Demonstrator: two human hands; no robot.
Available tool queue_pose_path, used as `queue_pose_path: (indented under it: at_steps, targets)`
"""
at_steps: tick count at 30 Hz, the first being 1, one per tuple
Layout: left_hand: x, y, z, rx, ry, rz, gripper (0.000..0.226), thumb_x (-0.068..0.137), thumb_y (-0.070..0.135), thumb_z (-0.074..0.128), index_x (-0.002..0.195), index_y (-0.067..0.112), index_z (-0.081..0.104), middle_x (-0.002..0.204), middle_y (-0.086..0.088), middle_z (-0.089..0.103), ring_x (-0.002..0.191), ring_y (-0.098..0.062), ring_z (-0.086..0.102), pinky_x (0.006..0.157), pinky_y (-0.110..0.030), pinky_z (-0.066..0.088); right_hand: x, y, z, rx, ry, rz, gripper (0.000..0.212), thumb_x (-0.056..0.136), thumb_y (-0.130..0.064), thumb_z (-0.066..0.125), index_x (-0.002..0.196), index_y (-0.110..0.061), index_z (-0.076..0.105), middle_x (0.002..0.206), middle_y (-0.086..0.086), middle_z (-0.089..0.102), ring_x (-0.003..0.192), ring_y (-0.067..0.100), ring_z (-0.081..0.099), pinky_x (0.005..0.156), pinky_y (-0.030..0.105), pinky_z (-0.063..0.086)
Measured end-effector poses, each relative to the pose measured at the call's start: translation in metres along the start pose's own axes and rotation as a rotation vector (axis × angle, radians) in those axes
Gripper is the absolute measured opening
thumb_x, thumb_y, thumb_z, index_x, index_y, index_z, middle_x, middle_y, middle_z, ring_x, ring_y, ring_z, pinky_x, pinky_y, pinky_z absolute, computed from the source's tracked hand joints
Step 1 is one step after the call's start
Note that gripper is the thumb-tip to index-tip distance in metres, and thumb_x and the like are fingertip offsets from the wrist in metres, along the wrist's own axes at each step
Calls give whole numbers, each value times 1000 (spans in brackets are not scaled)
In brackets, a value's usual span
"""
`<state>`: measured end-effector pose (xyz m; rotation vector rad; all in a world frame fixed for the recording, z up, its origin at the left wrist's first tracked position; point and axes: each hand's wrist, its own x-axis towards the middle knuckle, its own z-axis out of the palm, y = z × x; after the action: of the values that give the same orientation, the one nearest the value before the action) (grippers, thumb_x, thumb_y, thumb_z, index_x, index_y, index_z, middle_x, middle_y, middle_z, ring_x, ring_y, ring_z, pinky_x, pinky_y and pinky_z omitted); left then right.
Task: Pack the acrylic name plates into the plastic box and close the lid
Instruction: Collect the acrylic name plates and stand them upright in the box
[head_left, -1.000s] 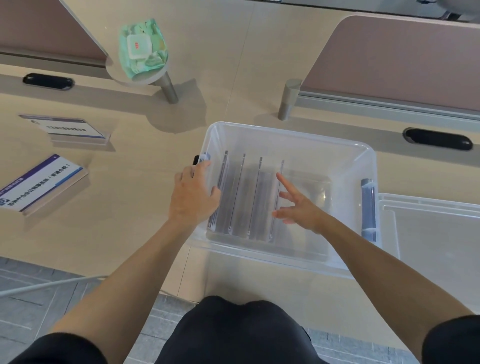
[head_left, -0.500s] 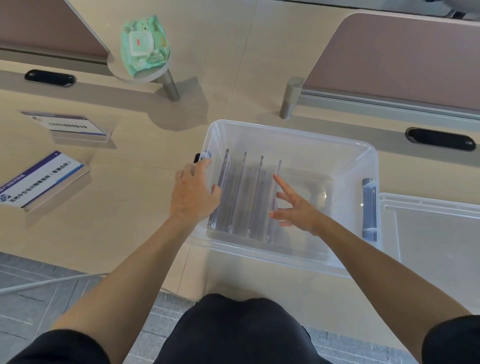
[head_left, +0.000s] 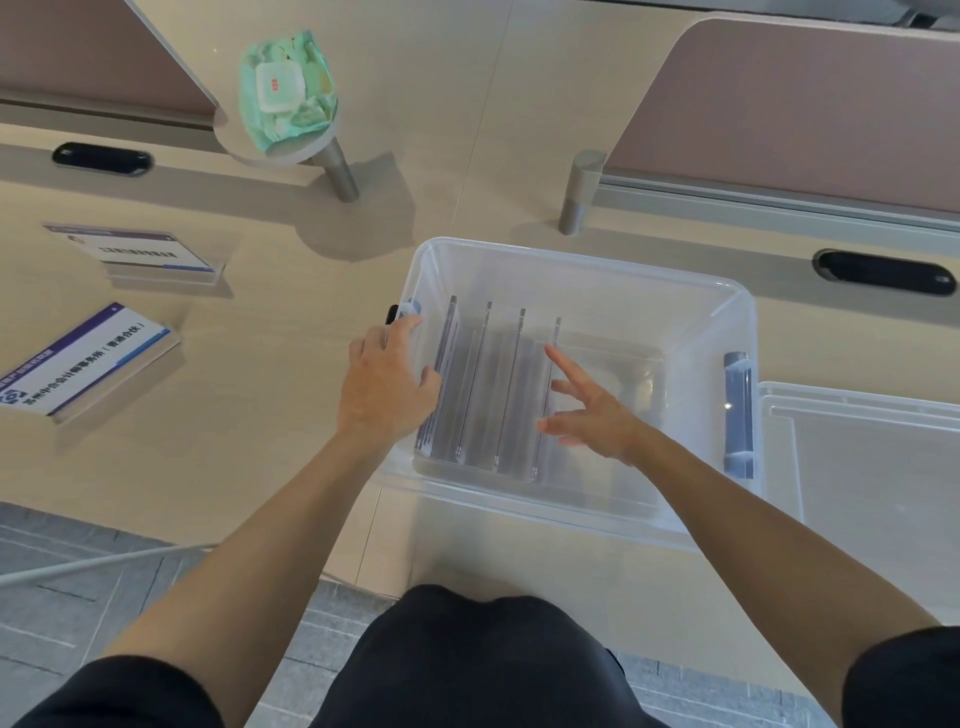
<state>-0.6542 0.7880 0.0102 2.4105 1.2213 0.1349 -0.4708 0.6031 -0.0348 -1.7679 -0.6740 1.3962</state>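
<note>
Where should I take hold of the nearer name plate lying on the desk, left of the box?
Probably pinch the nearer name plate across its two long edges, coming from above with the left hand: it lies face up, and its right-hand edge looks raised off the desk.

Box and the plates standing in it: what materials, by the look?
The plastic box: translucent, faintly frosted plastic; the desk shows through its walls. The name plates: clear glossy rigid sheet, probably acrylic; thin straight edges, see-through faces.

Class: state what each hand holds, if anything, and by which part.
Left hand grips the clear plastic box by its left rim, thumb inside; right hand, fingers spread, holds nothing.
</note>
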Motion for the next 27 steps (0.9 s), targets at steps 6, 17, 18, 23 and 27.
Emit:
queue_pose_path:
  at_steps: [6, 17, 18, 23, 27]
  targets:
    - [0, 0, 0, 7, 5, -6, 56, 89, 27, 57, 141, 23, 37, 126, -9, 51, 117, -29, 42, 93, -38, 42, -2, -6, 2, -1, 5, -44, 87, 88, -17, 73, 128, -73, 19, 161, 3, 24, 137, 26, 43, 104, 43, 46]
    - [0, 1, 1, 13, -21, -41, 57, 87, 28, 58, 141, 25, 38, 127, -8, 49, 119, -31, 40, 92, -41, 42, -1, -4, -1, -132, 18, -59, 83, 90, -28, 70, 133, -72, 14, 160, 3, 27, 130, 25, 51, 104, 42, 46]
    - [0, 1, 1, -13, -31, -55, 57, 87, 29, 58, 141, 25, 38, 127, -8, 48, 120, -31, 39, 94, -41, 42, -1, -5, -2, -183, 55, -50, 80, 90, -35, 69, 136, -72, 15, 156, 4, 34, 123, 24, 56, 103, 43, 48]
    - [-4, -5, -9, -310, -25, -85, 51, 86, 28, 61, 135, 30, 47, 124, -4, 46, 123, -25, 41, 103, -42, 40, -8, -31, -13, -439, 267, -94, 48, 93, -49, 58, 139, -43, 46, 118, -5, 61, 96, 13, 64, 77, 26, 52]
    - [-15, -18, -24, -479, -27, -125, 34, 85, 38, 61, 117, 29, 59, 117, 8, 56, 114, -15, 53, 97, -40, 47, -22, -72, 1, -568, 311, -191, 30, 94, -43, 59, 116, -25, 69, 102, -6, 66, 87, 9, 62, 79, 26, 49]
